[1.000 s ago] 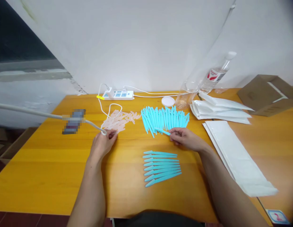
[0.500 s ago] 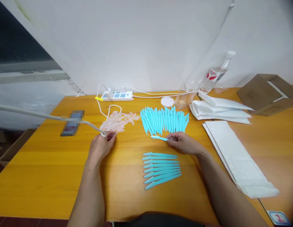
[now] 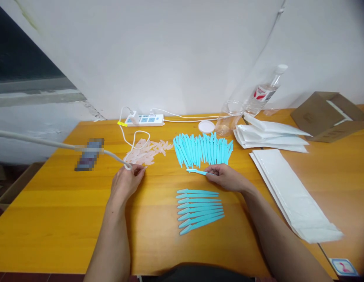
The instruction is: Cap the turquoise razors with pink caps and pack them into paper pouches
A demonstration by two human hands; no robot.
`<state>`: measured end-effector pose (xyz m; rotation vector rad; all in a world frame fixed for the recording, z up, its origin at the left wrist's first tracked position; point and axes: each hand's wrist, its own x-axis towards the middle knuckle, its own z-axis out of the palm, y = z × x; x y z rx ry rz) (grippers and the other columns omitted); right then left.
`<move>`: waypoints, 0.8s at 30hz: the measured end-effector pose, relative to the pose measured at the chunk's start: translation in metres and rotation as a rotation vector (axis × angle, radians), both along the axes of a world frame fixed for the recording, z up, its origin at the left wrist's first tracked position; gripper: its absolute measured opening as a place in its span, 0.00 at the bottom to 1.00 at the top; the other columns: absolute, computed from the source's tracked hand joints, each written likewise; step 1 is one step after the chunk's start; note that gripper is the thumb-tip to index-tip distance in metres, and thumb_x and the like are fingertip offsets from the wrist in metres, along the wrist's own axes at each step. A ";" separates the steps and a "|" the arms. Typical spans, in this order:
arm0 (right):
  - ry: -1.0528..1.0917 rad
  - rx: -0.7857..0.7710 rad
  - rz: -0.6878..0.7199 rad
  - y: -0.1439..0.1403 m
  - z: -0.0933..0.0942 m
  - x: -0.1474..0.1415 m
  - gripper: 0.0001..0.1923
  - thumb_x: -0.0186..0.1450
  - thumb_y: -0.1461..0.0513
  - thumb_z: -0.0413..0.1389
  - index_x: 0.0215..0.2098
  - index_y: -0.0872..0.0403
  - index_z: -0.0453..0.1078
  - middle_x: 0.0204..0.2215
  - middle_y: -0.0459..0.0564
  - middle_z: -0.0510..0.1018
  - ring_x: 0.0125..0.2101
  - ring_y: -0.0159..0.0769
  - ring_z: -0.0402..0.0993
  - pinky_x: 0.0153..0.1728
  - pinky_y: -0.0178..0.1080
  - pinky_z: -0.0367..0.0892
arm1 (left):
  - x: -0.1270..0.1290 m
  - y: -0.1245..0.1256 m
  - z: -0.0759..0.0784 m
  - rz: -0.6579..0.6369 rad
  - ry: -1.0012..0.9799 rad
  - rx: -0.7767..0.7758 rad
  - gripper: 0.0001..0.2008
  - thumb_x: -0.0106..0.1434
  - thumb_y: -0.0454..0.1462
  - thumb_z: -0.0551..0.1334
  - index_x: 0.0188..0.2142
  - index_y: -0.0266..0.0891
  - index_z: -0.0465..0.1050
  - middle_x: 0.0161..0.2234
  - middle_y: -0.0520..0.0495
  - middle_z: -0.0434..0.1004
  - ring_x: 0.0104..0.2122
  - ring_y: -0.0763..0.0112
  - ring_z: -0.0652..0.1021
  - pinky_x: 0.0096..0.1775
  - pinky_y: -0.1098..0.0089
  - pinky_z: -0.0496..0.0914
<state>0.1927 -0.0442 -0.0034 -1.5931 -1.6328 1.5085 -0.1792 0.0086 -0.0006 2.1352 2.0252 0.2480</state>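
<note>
My right hand (image 3: 224, 176) is closed round the handle of a light-blue eyebrow razor (image 3: 196, 171), whose bare blade end points left. Just beyond it, a dense group of blue eyebrow razors (image 3: 202, 149) lies side by side. Nearer to me, several more razors (image 3: 199, 211) form a spread row, heads to the left. My left hand (image 3: 127, 180) is pinched at the near edge of a heap of translucent pinkish blade caps (image 3: 143, 150). A small pale cap (image 3: 145, 167) shows at its fingertips, partly hidden. A white cord loop crosses over that wrist.
A power strip (image 3: 145, 120) with white cables lies by the wall. At the back are a round lid (image 3: 206, 126), a clear jar (image 3: 227, 119) and a water bottle (image 3: 262, 94). White padded bags (image 3: 293, 196) and a cardboard box (image 3: 323, 117) occupy the right; a blurred phone (image 3: 90, 154) lies left.
The view has shifted slightly, moving things on the right a little to the left. Both hands keep nearly the same positions and grips.
</note>
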 end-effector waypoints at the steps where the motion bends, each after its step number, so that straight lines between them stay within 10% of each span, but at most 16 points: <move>1: -0.005 0.005 -0.001 0.000 0.000 0.000 0.13 0.62 0.53 0.56 0.33 0.55 0.71 0.20 0.39 0.63 0.20 0.26 0.53 0.20 0.32 0.49 | 0.000 0.000 0.000 0.000 0.004 -0.011 0.13 0.65 0.46 0.59 0.39 0.46 0.80 0.40 0.45 0.84 0.40 0.57 0.81 0.38 0.66 0.69; 7: -0.045 0.040 0.017 0.000 0.000 0.000 0.12 0.63 0.54 0.55 0.33 0.55 0.72 0.21 0.40 0.64 0.21 0.26 0.54 0.20 0.31 0.50 | -0.002 0.002 -0.002 -0.067 -0.065 0.036 0.14 0.68 0.45 0.56 0.42 0.43 0.78 0.37 0.43 0.84 0.37 0.59 0.81 0.37 0.66 0.69; 14: -0.022 0.063 0.100 -0.004 0.006 -0.004 0.14 0.65 0.54 0.54 0.34 0.55 0.76 0.21 0.40 0.62 0.22 0.27 0.52 0.20 0.31 0.49 | 0.053 -0.019 0.003 -0.287 -0.693 -0.170 0.18 0.67 0.50 0.61 0.43 0.40 0.80 0.39 0.46 0.84 0.36 0.66 0.81 0.39 0.70 0.72; 24: -0.034 0.138 0.236 -0.005 0.006 -0.009 0.16 0.69 0.55 0.52 0.34 0.55 0.78 0.22 0.41 0.67 0.24 0.28 0.58 0.24 0.31 0.54 | 0.099 -0.036 -0.008 -0.420 -0.789 -0.278 0.11 0.68 0.42 0.62 0.42 0.40 0.82 0.38 0.47 0.84 0.35 0.68 0.81 0.37 0.72 0.73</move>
